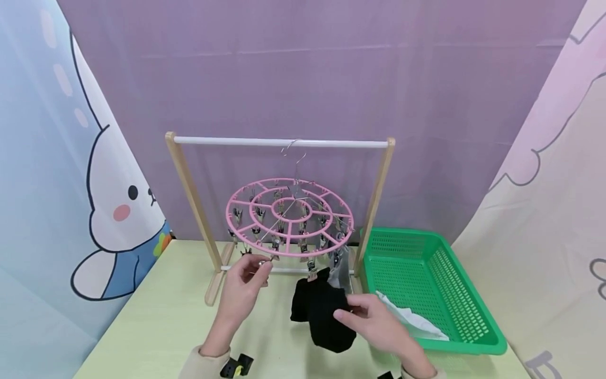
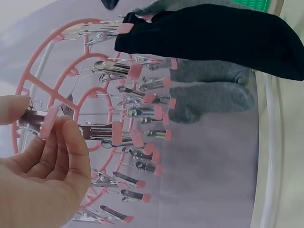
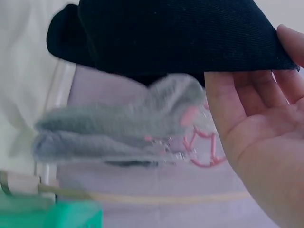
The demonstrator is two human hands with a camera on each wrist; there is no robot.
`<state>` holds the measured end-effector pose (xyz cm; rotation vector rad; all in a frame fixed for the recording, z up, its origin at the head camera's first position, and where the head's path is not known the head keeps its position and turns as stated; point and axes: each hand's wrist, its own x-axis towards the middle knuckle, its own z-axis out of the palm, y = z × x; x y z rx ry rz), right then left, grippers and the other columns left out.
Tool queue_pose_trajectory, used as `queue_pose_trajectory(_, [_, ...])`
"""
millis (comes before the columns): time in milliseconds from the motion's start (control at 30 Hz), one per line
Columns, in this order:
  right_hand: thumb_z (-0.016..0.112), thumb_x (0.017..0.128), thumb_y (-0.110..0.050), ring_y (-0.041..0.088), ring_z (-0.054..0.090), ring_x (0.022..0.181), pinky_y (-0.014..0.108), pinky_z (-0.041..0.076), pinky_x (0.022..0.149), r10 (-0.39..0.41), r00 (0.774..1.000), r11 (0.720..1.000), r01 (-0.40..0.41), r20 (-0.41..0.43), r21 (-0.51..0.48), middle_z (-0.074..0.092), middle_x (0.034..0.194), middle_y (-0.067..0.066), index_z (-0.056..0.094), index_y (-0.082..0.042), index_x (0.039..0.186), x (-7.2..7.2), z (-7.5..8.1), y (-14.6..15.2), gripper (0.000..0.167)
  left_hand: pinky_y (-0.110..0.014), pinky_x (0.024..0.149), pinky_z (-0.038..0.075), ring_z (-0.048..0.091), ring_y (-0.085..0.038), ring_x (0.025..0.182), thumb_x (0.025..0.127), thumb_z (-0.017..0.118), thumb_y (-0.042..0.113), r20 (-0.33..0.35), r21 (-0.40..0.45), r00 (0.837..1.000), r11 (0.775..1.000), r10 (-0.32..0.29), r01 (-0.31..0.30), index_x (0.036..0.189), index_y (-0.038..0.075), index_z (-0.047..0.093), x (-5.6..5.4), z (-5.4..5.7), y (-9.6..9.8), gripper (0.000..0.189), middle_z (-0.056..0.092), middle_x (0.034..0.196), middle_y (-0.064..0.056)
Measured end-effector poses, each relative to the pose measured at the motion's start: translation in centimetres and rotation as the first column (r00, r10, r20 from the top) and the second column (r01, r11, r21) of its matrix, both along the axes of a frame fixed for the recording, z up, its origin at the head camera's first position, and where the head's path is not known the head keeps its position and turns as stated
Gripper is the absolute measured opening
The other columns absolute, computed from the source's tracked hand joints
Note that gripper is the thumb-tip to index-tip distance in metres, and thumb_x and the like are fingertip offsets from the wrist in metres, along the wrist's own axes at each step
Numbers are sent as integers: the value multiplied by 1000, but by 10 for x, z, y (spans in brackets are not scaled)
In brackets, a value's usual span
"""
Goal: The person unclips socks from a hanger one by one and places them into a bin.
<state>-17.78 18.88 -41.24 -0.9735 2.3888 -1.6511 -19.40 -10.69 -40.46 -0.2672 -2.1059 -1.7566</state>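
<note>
My left hand pinches a metal clothespin with pink tips at the front rim of the pink round clip hanger. My right hand holds a black sock by its edge, thumb on one side and fingers on the other. Just behind it, another black sock hangs from a clip, partly covered by the held one. Grey socks hang farther back on the right side of the hanger. In the right wrist view the held sock overlaps the clipped one.
The hanger hooks over the white bar of a wooden-legged rack. Several other clips dangle from its rings. At the right stands a green basket with a white cloth inside. A purple curtain hangs behind.
</note>
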Motion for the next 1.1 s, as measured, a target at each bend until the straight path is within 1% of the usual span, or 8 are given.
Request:
queue_pose_trajectory(133, [66,100,-13,4,27,57,25,29,52,-77,997,997,76,-23,-22,25,64,1,34,-7,70,1,6,14,44,-26,67,55,64,-15,73,99,67,12,-6,14,1000,1000,9,-9,110,1,68,-3,-2,-4,16,64,89,-11])
queue_pose_trajectory(267, [65,101,-13,9,35,56,28,33,51,-156,988,987,155,-18,-41,33,64,-2,48,-7,75,2,14,28,31,-26,68,55,64,-15,75,99,66,11,-2,16,1000,1000,17,-17,113,1,67,-4,-3,-6,17,64,92,-12])
queue_pose_trajectory(433, [66,101,-19,15,45,60,30,39,55,-283,959,959,283,7,-13,46,67,-1,61,-5,83,1,22,44,23,-25,70,55,64,-17,78,100,66,12,16,9,999,1000,29,-29,115,3,67,-6,-3,-9,18,64,94,-12])
queue_pose_trajectory(533, [66,100,-20,16,50,61,29,42,56,-357,934,934,357,-7,3,57,71,2,65,-5,86,1,24,53,20,-25,71,55,64,-17,79,100,66,12,22,0,999,999,41,-41,116,2,67,-7,-4,-10,19,64,95,-12])
queue_pose_trajectory(600, [67,100,-19,16,48,58,29,41,55,-397,917,918,398,-24,6,56,69,1,64,-5,84,1,26,60,22,-25,72,56,65,-16,80,100,66,12,21,-6,999,999,49,-49,116,2,66,-8,-4,-11,19,64,96,-12])
queue_pose_trajectory(800, [69,99,-20,13,23,51,28,27,46,-523,849,852,524,-74,1,20,60,-1,30,-5,69,-2,26,78,51,-24,73,55,65,-15,80,100,65,13,30,-4,997,998,66,-66,119,1,65,-9,-4,-14,23,65,99,-13])
queue_pose_trajectory(967, [67,101,-25,13,24,49,31,27,46,-595,797,798,601,-108,41,21,59,-1,37,-4,71,-6,26,97,47,-24,72,56,65,-15,80,100,65,11,31,11,997,997,75,-75,119,-2,64,-11,-4,-15,24,65,100,-16])
queue_pose_trajectory(1100, [66,101,-25,11,26,51,31,28,45,-635,750,750,656,-183,84,23,62,-3,39,-5,73,-12,25,111,44,-23,71,56,64,-15,77,101,64,12,23,8,995,996,92,-92,118,-2,65,-13,-4,-17,22,64,95,-13])
